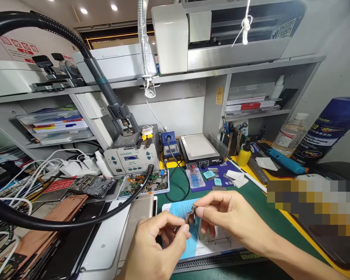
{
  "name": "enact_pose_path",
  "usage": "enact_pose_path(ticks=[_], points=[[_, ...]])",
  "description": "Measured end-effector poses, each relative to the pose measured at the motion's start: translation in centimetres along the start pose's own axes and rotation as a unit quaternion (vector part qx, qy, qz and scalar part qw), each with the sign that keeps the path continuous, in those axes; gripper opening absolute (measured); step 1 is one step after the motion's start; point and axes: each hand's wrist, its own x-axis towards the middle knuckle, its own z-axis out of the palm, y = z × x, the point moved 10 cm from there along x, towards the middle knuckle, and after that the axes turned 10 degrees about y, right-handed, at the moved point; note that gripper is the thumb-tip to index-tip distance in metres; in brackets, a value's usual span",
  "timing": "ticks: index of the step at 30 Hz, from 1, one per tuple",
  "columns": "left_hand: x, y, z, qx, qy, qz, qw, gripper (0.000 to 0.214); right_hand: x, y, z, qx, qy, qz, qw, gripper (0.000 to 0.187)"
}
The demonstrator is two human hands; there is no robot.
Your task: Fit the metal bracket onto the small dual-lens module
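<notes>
Both the left hand (160, 243) and right hand (233, 221) pinch a small dark part (190, 218) with their fingers, its details unclear

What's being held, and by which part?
A small dark part, pinched between both hands: left hand at its lower-left end, right hand at its top-right edge.

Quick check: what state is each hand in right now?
Left hand: closed, pinching the small part.
Right hand: closed, pinching the same small part.

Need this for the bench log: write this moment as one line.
left hand: pinches small part | right hand: pinches same part | below: blue sheet
</notes>
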Motion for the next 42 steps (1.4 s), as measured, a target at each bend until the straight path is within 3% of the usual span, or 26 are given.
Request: enact_pose_path(ticks=[10, 14, 19, 25, 28, 33, 37, 42], points=[[0.0, 0.6, -0.5, 0.019, 0.034, 0.037, 0.999, 0.015, 0.1, 0.0, 0.1, 0.007, -0.010, 0.001, 1.000, 0.030], [0.1, -0.4, 0.0, -0.068, -0.010, -0.045, 0.997, 0.015, 0.1, 0.3, 0.2, 0.008, -0.013, 0.018, 1.000, 0.031], [0.0, -1.5, 1.0, -0.169, -0.068, -0.155, 0.971, 0.030, 0.0, 0.3, 0.2, -0.008, -0.012, 0.018, 1.000, 0.034], [0.1, -2.2, 1.3, -0.209, -0.085, -0.179, 0.958, 0.038, -0.6, -1.0, -0.1, -0.080, 0.011, -0.064, 0.995, 0.029], [0.1, -2.5, 1.4, -0.218, -0.090, -0.178, 0.955, 0.038, -1.3, -2.1, 0.1, -0.189, 0.008, -0.148, 0.971, 0.040], [0.3, -2.4, 1.4, -0.219, -0.089, -0.170, 0.957, 0.038, -1.8, -3.0, 0.5, -0.247, -0.007, -0.203, 0.948, 0.029], [0.4, -2.5, 1.6, -0.223, -0.093, -0.176, 0.954, 0.037, -1.5, -3.1, 0.3, -0.230, -0.006, -0.181, 0.956, 0.019], [0.3, -2.5, 1.2, -0.224, -0.085, -0.180, 0.954, 0.037, -0.9, -1.7, 0.1, -0.115, -0.017, -0.076, 0.990, 0.025]])
